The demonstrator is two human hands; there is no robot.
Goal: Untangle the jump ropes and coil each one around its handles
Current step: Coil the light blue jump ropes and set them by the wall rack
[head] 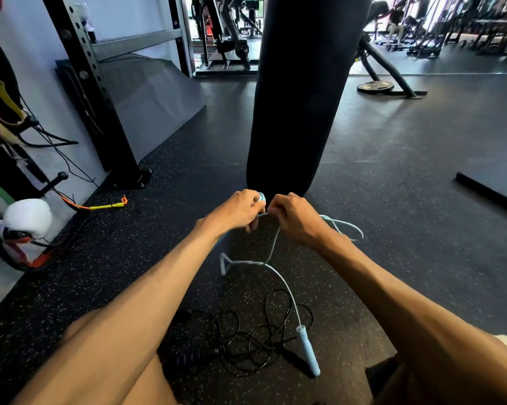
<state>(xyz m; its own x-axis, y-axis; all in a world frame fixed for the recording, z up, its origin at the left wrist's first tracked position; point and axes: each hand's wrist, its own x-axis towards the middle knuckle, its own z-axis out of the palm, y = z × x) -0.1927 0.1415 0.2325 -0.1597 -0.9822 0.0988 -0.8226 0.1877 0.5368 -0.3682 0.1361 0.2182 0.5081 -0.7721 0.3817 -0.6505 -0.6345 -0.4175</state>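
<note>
Closest to me: both forearms reaching fwd over a bent knee [106,361], hands nearly together in front of the black punching bag [302,92]. Left hand [237,211] is curled shut around a light blue handle [261,197], only its end showing past the fingers. Right hand [296,219] is just beside it, fingers pinched on the light blue rope [271,249] where it leaves that handle. From the right hand the rope drops down between my wrists, kinks on the floor below the left hand, then curves back toward me to the 2nd blue handle [307,350], lying on the floor under the right forearm. Another loop of it [345,225] sticks out to the right, behind the right wrist. Black rope [255,337] sits in a loose tangle on the floor below both hands, touching the blue handle; its dark handle [193,359] is under the left forearm, blurry. Far left of the left hand, by the wall: white boxing glove [27,217] and a yellow-orange cord [106,205].
</note>
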